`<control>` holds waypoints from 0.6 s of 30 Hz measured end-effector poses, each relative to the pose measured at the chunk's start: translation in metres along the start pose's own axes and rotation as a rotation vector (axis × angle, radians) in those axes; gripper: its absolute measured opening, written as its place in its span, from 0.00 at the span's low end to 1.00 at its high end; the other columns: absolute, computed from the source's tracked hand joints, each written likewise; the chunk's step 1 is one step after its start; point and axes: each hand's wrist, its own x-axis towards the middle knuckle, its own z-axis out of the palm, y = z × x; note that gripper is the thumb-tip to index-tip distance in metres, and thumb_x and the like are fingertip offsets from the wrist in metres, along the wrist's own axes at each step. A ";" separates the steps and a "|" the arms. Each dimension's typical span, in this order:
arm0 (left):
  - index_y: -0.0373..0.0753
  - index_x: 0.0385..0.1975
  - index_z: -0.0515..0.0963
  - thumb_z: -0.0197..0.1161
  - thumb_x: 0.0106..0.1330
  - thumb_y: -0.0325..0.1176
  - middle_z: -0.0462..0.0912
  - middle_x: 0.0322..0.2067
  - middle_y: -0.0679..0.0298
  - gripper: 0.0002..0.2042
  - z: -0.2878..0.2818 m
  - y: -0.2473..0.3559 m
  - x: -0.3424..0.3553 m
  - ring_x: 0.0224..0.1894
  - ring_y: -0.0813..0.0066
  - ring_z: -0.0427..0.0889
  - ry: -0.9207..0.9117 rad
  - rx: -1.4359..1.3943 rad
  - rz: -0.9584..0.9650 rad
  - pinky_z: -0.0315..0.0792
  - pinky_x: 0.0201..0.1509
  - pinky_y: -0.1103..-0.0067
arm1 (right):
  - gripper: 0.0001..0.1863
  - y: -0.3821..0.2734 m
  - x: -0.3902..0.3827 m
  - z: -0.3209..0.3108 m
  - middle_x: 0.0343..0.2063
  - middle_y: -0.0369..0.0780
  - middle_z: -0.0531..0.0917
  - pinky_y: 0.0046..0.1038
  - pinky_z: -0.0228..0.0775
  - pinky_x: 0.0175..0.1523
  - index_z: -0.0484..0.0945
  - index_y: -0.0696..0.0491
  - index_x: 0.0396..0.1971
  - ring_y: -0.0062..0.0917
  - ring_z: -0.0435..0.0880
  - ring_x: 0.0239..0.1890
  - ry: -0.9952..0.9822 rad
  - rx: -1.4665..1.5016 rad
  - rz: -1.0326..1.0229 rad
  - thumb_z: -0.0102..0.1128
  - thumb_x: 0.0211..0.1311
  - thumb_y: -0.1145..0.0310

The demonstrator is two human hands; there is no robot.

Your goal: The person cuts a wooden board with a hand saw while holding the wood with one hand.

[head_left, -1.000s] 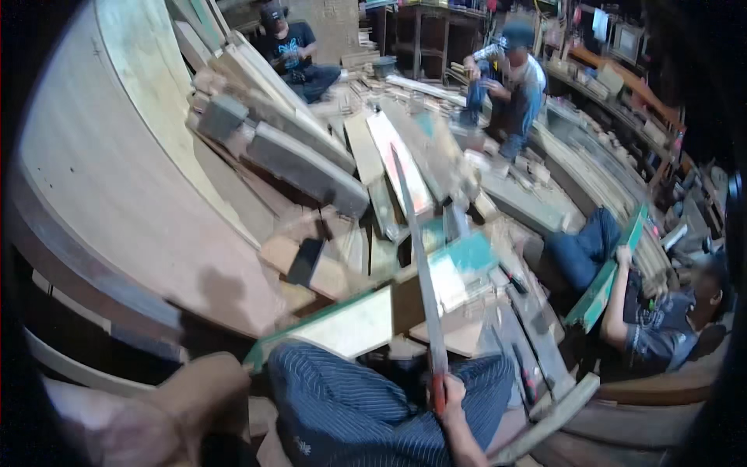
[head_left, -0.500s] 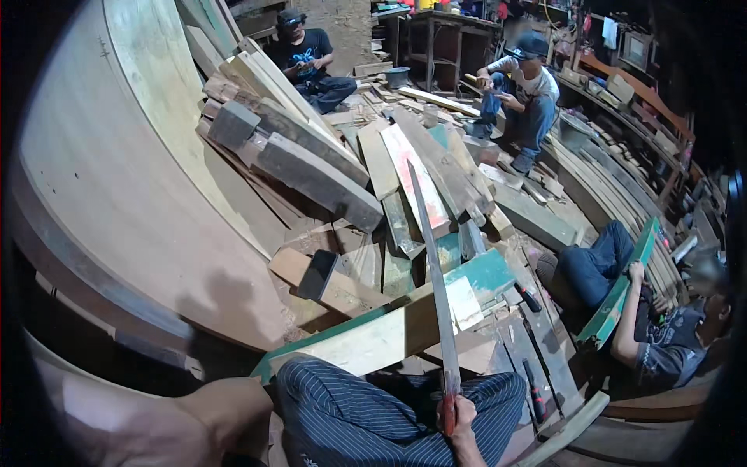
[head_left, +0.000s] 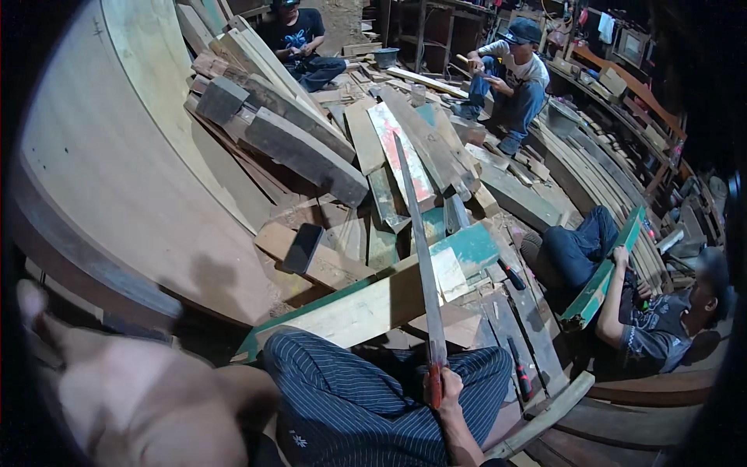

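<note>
Right hand (head_left: 442,387), bottom centre, clenched on the saw (head_left: 421,257) handle; blade runs straight up-frame over the plank (head_left: 366,307) (left hand unseen).

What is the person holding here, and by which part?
The right hand grips a long handsaw by its red handle at the near end, the blade pointing away over the green-edged plank. The left hand is not clearly in view.

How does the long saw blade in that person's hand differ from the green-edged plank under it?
The saw is thin, grey metal with a red handle, pointing away from the person; the plank is thick, pale wood with green paint, lying crosswise. The right hand grips the saw; the plank rests on the wood pile, unheld. Both are long and straight.
</note>
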 end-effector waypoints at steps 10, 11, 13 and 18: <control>0.38 0.62 0.69 0.65 0.60 0.42 0.64 0.60 0.45 0.30 0.185 -0.073 -0.256 0.63 0.46 0.61 -0.694 0.105 -0.368 0.54 0.67 0.55 | 0.11 -0.003 -0.004 -0.003 0.13 0.42 0.71 0.34 0.64 0.21 0.72 0.54 0.21 0.37 0.75 0.14 -0.014 -0.013 -0.003 0.70 0.47 0.75; 0.40 0.65 0.67 0.65 0.60 0.45 0.63 0.61 0.44 0.33 0.186 -0.072 -0.266 0.64 0.44 0.60 -0.764 0.183 -0.302 0.53 0.67 0.53 | 0.11 -0.009 0.000 -0.004 0.13 0.42 0.71 0.34 0.64 0.21 0.73 0.54 0.21 0.37 0.75 0.14 -0.001 -0.015 -0.006 0.70 0.47 0.75; 0.42 0.73 0.53 0.65 0.60 0.54 0.55 0.67 0.40 0.45 0.196 -0.071 -0.274 0.72 0.42 0.49 -0.894 0.176 -0.318 0.38 0.75 0.49 | 0.06 0.016 -0.036 -0.001 0.18 0.42 0.76 0.34 0.67 0.24 0.78 0.57 0.29 0.37 0.77 0.18 -0.183 0.293 0.536 0.66 0.51 0.75; 0.42 0.75 0.45 0.74 0.47 0.57 0.52 0.69 0.41 0.58 0.197 -0.069 -0.270 0.74 0.44 0.47 -1.069 0.196 -0.238 0.35 0.77 0.50 | 0.11 -0.008 0.008 -0.003 0.20 0.43 0.78 0.34 0.70 0.27 0.78 0.59 0.32 0.38 0.80 0.20 -0.047 -0.003 -0.007 0.68 0.48 0.75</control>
